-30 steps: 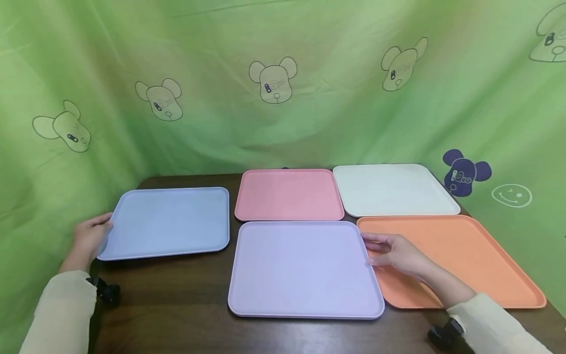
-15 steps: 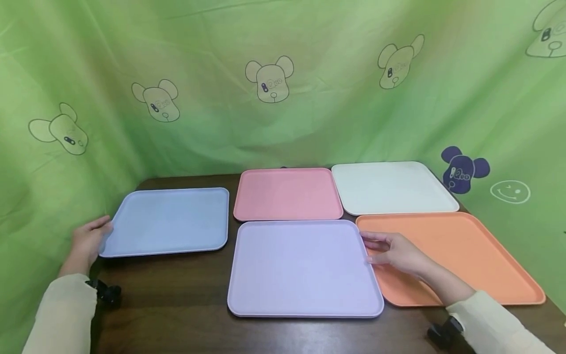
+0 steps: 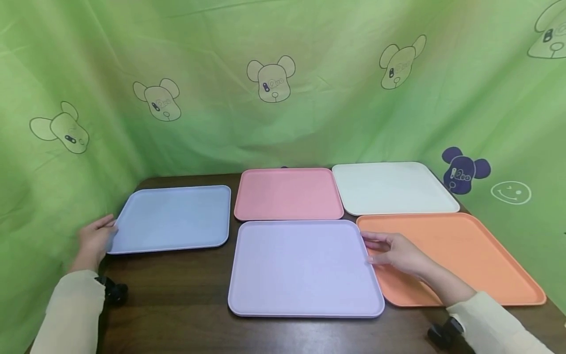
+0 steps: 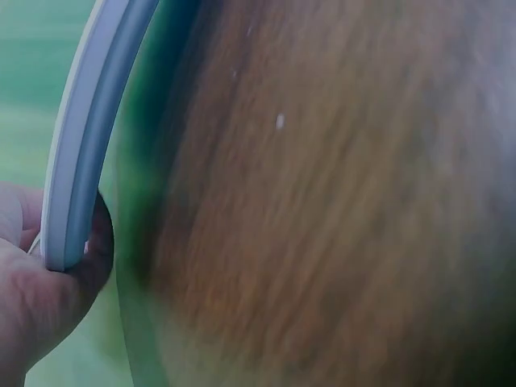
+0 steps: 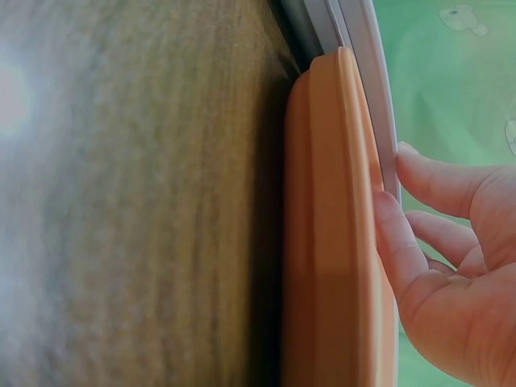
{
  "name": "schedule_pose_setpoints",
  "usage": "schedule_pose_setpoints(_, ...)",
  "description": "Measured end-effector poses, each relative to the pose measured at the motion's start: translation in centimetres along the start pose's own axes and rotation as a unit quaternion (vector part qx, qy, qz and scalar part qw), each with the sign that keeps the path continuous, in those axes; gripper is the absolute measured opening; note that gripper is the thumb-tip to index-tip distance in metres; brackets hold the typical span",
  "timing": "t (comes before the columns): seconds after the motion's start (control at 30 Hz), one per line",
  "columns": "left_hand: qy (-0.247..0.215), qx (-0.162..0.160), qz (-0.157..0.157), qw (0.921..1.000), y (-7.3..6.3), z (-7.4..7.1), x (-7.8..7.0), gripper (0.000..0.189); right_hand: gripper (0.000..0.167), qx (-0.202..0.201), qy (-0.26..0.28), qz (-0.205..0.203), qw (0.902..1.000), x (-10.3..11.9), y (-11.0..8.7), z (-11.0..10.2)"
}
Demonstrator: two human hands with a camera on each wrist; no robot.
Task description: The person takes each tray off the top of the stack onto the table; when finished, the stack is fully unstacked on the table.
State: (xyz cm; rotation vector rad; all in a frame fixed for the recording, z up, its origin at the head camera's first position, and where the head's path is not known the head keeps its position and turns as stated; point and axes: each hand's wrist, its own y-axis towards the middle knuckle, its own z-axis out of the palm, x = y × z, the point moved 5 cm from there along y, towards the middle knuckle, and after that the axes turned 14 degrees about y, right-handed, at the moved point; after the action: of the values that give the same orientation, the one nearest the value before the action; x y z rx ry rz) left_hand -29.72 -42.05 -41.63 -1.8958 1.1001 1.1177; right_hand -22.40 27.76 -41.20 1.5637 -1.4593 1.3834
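My left hand (image 3: 94, 242) grips the left edge of a light blue rectangular tray (image 3: 172, 219) at the table's left side. In the left wrist view, the hand (image 4: 36, 298) has its thumb and fingers on either side of the tray's rim (image 4: 85, 137), and wood shows beyond it. My right hand (image 3: 400, 255) reaches over an orange tray (image 3: 460, 255). Its fingertips touch the right edge of a lavender tray (image 3: 305, 268) in the middle. Up close in the right wrist view, the hand (image 5: 459, 258) rests lightly against the lavender rim (image 5: 372, 89), beside the orange tray's rim (image 5: 330, 201).
Behind the lavender tray lies a pink tray (image 3: 289, 194), with a white tray (image 3: 393, 188) to its right. All are on a dark wooden table (image 3: 177, 305). Green curtain (image 3: 212, 98) with printed bear heads hangs close around the table's back and sides.
The left hand and the blue tray have shifted slightly to the right, and the tray's front edge has moved a little back. The right hand and the other trays stay in place.
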Motion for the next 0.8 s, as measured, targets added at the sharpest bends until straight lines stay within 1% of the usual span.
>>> schedule_pose_setpoints(0.07,0.008,-0.003,-0.003,1.0000,0.2,0.4,-0.1,0.056,0.072,-0.001,-0.001,0.002,1.0000,-0.1,0.0,0.0)
schedule_pose_setpoints(0.23,0.014,-0.005,-0.006,0.9999,0.5,1.0,-0.3,0.057,0.072,-0.002,0.005,0.006,1.0000,-0.2,-0.1,0.1)
schedule_pose_setpoints(0.33,0.003,0.001,-0.002,1.0000,0.5,1.3,-0.4,0.058,0.072,-0.005,0.005,0.011,0.9999,-0.2,-0.1,0.0)
schedule_pose_setpoints(0.4,0.008,0.009,0.004,0.9999,0.5,1.4,-0.5,0.059,0.072,-0.006,0.003,0.011,0.9999,-0.1,-0.1,0.0)
schedule_pose_setpoints(0.5,0.039,0.023,0.021,0.9988,0.4,1.5,-0.6,0.061,0.072,-0.007,0.005,0.010,0.9999,0.0,-0.1,-0.1)
schedule_pose_setpoints(0.6,0.080,0.030,0.040,0.9955,0.3,1.5,-0.7,0.061,0.072,-0.002,0.013,0.004,0.9999,0.0,-0.1,0.0)
schedule_pose_setpoints(0.7,0.099,0.029,0.047,0.9936,0.3,1.5,-0.7,0.062,0.072,0.000,0.020,-0.001,0.9998,0.1,-0.1,0.0)
schedule_pose_setpoints(0.8,0.095,0.025,0.040,0.9943,0.4,1.5,-0.5,0.061,0.072,0.001,0.019,-0.004,0.9998,0.1,-0.1,0.0)
